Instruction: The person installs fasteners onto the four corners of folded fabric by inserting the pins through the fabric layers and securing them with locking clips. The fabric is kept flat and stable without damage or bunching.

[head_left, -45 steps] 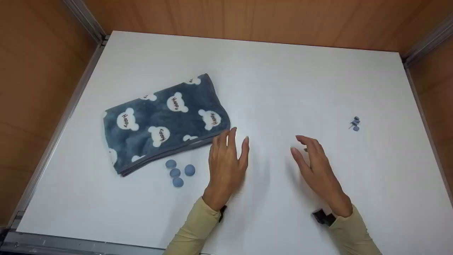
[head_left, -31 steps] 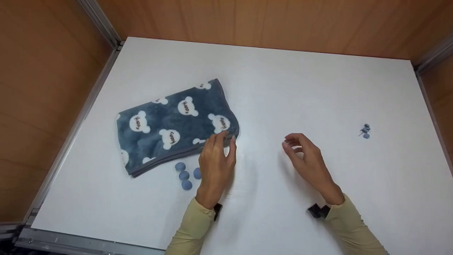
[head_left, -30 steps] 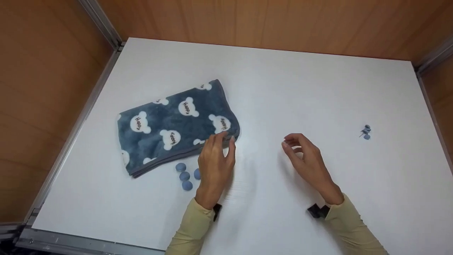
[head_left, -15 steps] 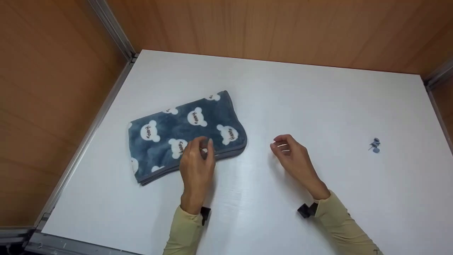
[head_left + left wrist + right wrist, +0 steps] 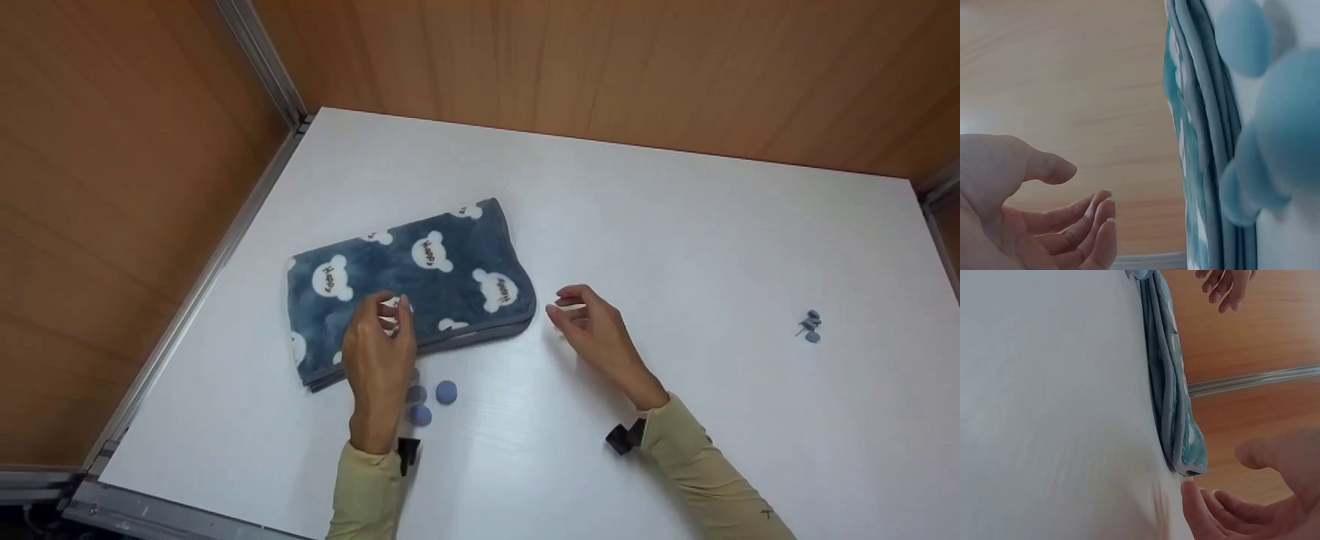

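A folded dark blue blanket [image 5: 450, 300] with white bear heads lies left of centre on the white table. My left hand [image 5: 379, 360] hovers over its front edge, fingers loosely bent and holding nothing. The left wrist view shows a gap between that hand's thumb and fingers [image 5: 1072, 230]. Several blue balls [image 5: 446, 392] sit just right of the left hand, in front of the blanket, some partly hidden by it. My right hand [image 5: 600, 337] is beside the blanket's right corner, also empty, thumb and fingers loosely curved and apart in the right wrist view.
Toward the right side of the table [image 5: 712, 247] lies a small cluster of blue round-headed pieces [image 5: 811, 326] with thin stems. Wooden panels [image 5: 600, 67] stand behind and at the left. A metal rail [image 5: 180, 514] runs along the front left edge.
The left hand has moved left from the blanket's right corner along its front edge. The right hand has come left toward the blanket, its fingers curving more. The head view has shifted.
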`<state>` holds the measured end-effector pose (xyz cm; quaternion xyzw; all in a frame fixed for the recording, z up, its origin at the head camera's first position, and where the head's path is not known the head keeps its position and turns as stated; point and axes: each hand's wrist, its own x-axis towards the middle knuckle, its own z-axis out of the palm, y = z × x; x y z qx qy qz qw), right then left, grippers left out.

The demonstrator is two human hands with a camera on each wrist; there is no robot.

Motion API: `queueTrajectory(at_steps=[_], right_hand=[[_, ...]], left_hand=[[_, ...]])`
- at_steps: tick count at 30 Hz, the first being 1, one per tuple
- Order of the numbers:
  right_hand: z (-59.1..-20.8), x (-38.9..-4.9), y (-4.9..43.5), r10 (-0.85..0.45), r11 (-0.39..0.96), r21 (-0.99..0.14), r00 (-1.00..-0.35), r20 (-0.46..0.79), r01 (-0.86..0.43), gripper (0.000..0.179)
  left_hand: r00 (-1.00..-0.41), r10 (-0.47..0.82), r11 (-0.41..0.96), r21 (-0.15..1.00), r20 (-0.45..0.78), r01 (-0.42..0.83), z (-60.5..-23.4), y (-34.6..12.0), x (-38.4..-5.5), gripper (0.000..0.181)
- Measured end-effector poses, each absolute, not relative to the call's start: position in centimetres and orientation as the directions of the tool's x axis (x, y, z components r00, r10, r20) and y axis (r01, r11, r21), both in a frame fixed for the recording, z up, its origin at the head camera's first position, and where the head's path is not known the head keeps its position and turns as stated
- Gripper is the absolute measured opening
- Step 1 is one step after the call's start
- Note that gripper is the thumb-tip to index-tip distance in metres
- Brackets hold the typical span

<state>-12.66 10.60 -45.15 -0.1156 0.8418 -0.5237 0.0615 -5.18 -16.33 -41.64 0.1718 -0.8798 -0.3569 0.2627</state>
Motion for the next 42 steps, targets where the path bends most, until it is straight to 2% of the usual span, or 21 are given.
queueTrajectory(at_steps=[7,12,18,26,36,42], right_hand=[[-45.6,-13.1,9.6,-0.291,0.447,-0.891,-0.955,-0.061,-0.080,0.052],[-45.6,-13.4,9.1,-0.302,0.445,-0.895,-0.946,-0.117,-0.032,0.059],[-45.9,-13.7,8.5,-0.307,0.424,-0.905,-0.945,-0.113,-0.030,0.055],[-46.0,-13.8,7.6,-0.294,0.377,-0.926,-0.951,-0.090,-0.029,0.047],[-46.1,-14.4,6.8,-0.297,0.350,-0.936,-0.945,-0.137,0.026,0.049],[-45.9,-14.4,6.2,-0.306,0.357,-0.934,-0.945,-0.111,-0.006,0.046]], left_hand=[[-0.796,-0.541,0.654,0.731,0.273,-0.194,-42.2,-18.5,-5.1,0.035],[-0.793,-0.575,0.646,0.707,0.203,-0.287,-43.1,-20.0,-4.8,0.048],[-0.792,-0.607,0.613,0.672,0.066,-0.415,-43.9,-21.5,-4.4,0.063],[-0.802,-0.585,0.561,0.656,-0.118,-0.506,-44.5,-23.3,-3.7,0.075],[-0.795,-0.599,0.566,0.656,-0.089,-0.500,-44.6,-24.4,-4.0,0.068],[-0.790,-0.606,0.558,0.658,-0.092,-0.506,-44.5,-24.4,-4.0,0.062]])
